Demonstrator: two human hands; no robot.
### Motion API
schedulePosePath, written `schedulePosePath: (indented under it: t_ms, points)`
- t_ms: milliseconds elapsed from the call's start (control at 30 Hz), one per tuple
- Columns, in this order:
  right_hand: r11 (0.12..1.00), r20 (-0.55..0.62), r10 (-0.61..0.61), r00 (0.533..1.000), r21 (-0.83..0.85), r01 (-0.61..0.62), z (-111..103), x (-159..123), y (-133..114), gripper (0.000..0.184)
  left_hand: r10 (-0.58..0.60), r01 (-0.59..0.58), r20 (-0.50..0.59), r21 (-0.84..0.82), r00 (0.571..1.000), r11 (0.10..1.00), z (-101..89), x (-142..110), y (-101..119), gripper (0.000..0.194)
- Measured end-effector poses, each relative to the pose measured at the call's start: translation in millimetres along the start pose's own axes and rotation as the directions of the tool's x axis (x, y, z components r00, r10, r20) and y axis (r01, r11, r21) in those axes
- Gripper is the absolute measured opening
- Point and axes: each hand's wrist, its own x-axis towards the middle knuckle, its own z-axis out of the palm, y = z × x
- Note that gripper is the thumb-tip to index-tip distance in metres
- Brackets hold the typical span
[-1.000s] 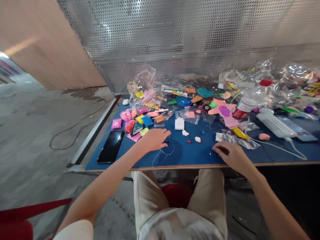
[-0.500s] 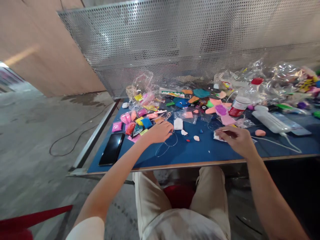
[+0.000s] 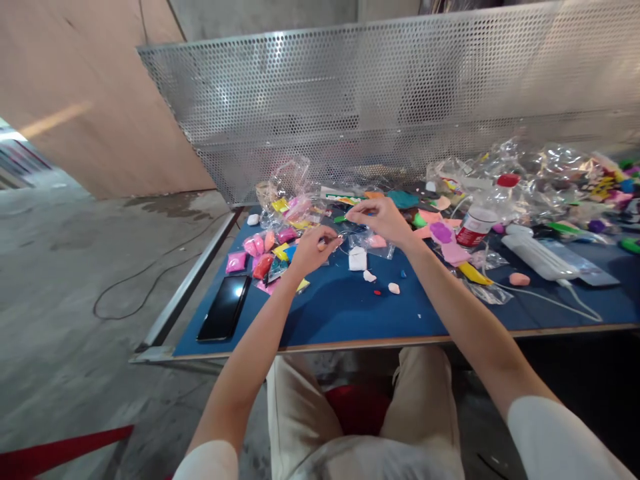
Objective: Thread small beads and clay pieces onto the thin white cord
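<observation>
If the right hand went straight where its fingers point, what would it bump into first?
Probably the crumpled clear plastic packaging with pink and yellow bits, since the right hand points left towards it. Depth is unclear, so it might pass above.

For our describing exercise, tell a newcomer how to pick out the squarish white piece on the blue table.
Find the blue table before the perforated metal screen. Look right of the black phone, past the left hand, to the squarish white piece. Its straight edges and larger size set it apart from the two small pale lumps nearby.
</observation>
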Motion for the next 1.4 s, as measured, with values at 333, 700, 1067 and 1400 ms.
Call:
schedulePosePath:
  t_ms: [333, 700, 1067, 1400]
  points:
    - [0.987, 0.257, 0.020, 0.966, -0.161, 0.022, 15.2, 11.7, -5.0, 0.024, 0.134, -0.157, 0.091, 0.341, 0.987, 0.927, -25.0, -2.9, 3.8, 0.020]
    - [0.990, 0.312, -0.036, 0.949, -0.115, 0.076, 26.1, 26.4, 5.0, 0.021, 0.113, -0.084, -0.041, 0.428, 0.993, 0.900, -30.8, -1.9, -3.9, 0.016]
    - [0.995, 0.252, -0.054, 0.966, -0.068, 0.074, 34.0, 27.9, 8.0, 0.021, -0.128, 0.177, -0.417, 0.081, 0.900, 0.981, -16.5, -2.1, -8.0, 0.076]
    - [0.993, 0.285, -0.075, 0.956, -0.066, 0.098, 26.3, 25.3, 11.2, 0.023, -0.388, 0.333, 0.023, -0.563, 0.921, 0.757, -16.4, 0.6, -4.8, 0.037]
